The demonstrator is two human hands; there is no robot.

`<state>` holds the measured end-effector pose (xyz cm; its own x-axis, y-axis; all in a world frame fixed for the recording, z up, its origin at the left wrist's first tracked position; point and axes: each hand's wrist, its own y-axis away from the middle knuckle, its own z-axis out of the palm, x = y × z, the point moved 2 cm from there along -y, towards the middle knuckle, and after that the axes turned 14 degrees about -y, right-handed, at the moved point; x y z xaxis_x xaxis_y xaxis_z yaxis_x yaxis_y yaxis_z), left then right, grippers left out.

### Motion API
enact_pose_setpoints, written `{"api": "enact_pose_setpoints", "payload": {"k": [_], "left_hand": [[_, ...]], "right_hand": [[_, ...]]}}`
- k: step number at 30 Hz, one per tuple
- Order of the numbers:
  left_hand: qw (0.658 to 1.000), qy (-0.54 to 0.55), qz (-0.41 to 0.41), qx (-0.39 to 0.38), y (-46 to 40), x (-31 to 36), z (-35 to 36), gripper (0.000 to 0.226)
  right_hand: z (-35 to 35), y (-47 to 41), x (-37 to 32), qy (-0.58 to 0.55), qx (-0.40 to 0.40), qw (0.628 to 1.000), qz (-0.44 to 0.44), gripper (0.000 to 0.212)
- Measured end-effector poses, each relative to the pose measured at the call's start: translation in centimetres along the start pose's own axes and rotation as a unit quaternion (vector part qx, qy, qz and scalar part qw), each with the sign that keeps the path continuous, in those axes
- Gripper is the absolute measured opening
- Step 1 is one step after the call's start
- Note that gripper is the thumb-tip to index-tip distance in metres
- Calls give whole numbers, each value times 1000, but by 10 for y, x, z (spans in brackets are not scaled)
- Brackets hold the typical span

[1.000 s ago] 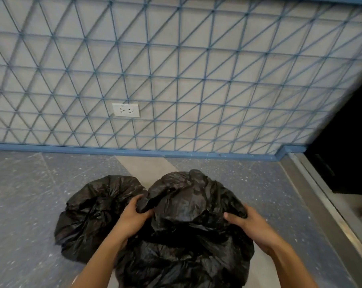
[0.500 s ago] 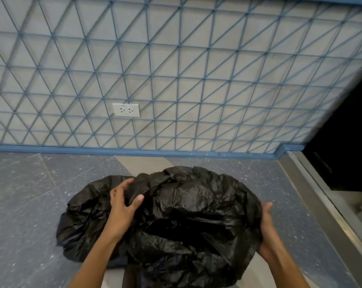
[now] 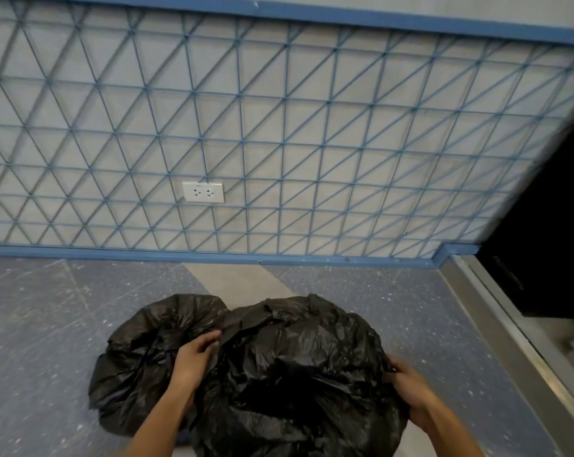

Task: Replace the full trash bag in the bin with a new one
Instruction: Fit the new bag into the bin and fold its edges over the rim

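A black trash bag [image 3: 298, 367] is spread wide low in the middle of the view, and whatever is under it is hidden. My left hand [image 3: 195, 357] pinches its plastic at the left edge. My right hand [image 3: 407, 387] grips the plastic at the right edge. A second black trash bag [image 3: 143, 361], bulging and crumpled, lies on the floor just left of the first and touches it. No bin surface shows.
The speckled blue-grey floor [image 3: 48, 324] runs to a wall with a blue lattice pattern [image 3: 279, 143] and a white double socket [image 3: 203, 191]. A metal door track [image 3: 509, 341] and a dark opening [image 3: 549, 225] lie at the right.
The bag's plastic has been pulled wider and flatter. My hands moved apart to its left and right edges, and my view tilted up a little.
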<state>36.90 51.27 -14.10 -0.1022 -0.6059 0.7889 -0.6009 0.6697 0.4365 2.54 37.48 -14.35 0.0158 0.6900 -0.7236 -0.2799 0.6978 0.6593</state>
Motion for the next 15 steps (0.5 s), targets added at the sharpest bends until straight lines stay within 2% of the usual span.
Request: {"api": "enact_pose_setpoints", "payload": {"k": [2,3,4,5,6,7,8,9,10,11,13,14,15], "left_hand": [[997,-73,-14,32,-4,4,-5,34],[991,-113,-23,65,-2,8,-8,42],[979,-160,-16,129,4,14,-12,47],[955,-199,23,220,19,25,-18,47],[920,-216,117,305,41,40,-18,45],[877,-230,253,337,65,58,-12,42],[822,-263,404,303,87,72,0,38],[743,-341,526,234,105,79,20,36],[661,-428,594,167,107,74,40,35],[613,-517,588,102,98,68,53,38],[619,-634,463,-16,75,64,66,56],[603,-664,442,-32,64,62,71,69],[580,-683,443,-41,56,61,74,79]], "right_hand": [[-7,2,2,17,39,999,23,29],[-11,6,1,33,52,998,32,27],[-14,12,-2,62,74,995,26,28],[-18,18,-6,91,116,989,-10,33],[-23,25,-11,128,184,971,-84,39],[-24,36,-17,152,254,938,-181,43],[-17,53,-22,170,302,892,-290,42],[-2,72,-27,188,308,844,-396,36],[18,86,-27,224,270,800,-486,30],[40,98,-26,281,204,756,-555,24],[77,98,-12,443,67,654,-610,25],[92,92,-5,532,21,606,-591,33],[103,82,-2,604,-13,580,-547,49]]}}
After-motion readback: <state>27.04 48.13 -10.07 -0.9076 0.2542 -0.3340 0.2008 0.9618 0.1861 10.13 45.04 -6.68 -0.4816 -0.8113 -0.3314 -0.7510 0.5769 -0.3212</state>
